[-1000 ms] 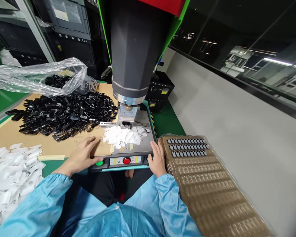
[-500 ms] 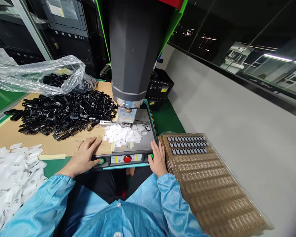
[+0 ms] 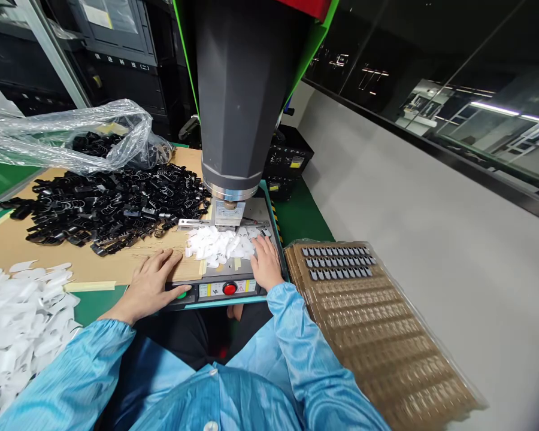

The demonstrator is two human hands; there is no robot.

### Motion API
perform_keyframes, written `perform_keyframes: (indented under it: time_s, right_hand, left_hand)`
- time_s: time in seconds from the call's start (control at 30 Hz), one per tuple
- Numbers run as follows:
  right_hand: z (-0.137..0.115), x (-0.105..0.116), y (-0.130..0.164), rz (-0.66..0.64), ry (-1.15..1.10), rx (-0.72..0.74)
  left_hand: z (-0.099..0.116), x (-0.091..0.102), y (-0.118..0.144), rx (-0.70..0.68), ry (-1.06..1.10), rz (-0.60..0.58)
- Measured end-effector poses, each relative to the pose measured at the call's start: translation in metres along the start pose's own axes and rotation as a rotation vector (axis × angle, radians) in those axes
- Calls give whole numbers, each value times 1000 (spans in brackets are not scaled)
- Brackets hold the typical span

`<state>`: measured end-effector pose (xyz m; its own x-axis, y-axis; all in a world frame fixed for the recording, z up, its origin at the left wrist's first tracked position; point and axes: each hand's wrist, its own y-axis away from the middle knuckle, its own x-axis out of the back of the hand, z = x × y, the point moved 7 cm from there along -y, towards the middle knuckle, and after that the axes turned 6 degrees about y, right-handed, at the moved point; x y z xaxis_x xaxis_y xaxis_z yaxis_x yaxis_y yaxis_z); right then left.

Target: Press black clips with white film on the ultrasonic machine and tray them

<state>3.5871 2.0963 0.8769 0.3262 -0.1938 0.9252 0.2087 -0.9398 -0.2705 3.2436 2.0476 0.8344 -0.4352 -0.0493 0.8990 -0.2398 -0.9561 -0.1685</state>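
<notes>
Up front in the head view, the left hand [image 3: 150, 284] lies flat, fingers spread on the cardboard [image 3: 9, 242], its thumb touching the green button [image 3: 182, 293] on the machine's front panel [image 3: 215, 290]. Just right of that thumb sits the red button [image 3: 229, 288]. The right hand [image 3: 266, 263] rests palm down on the metal plate [image 3: 263, 211], fingers loosely spread and tips at the right edge of the white pieces [image 3: 218, 245]; whether it pinches one cannot be told. That small white pile lies between the two hands, slightly beyond them. Beyond the pile, the press head [image 3: 238, 96] hangs over a small fixture [image 3: 227, 214]. Beyond the left hand spreads a heap of black parts [image 3: 108, 203], some spilling from a clear bag [image 3: 67, 134]. Left of the left hand lies a bigger pile of white strips [image 3: 18, 317]. Right of the right hand, just beside it, sits a brown tray [image 3: 377, 341] with three rows of dark parts [image 3: 339, 262] at its far end.
</notes>
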Motion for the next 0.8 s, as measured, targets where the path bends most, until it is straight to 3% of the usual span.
perform_keyframes:
  time_s: [0.4,0.63,0.8]
  right_hand:
    - [5,-9,-35,121,-81,-125]
    - [10,0,-25,253,-202,-72]
    - [7,5,-18,276,-210,-44]
  left_hand:
    - [1,-1,0,-18,12,-4]
    - [1,1,0,-16,56,17]
    - [2,0,1,-14,43,11]
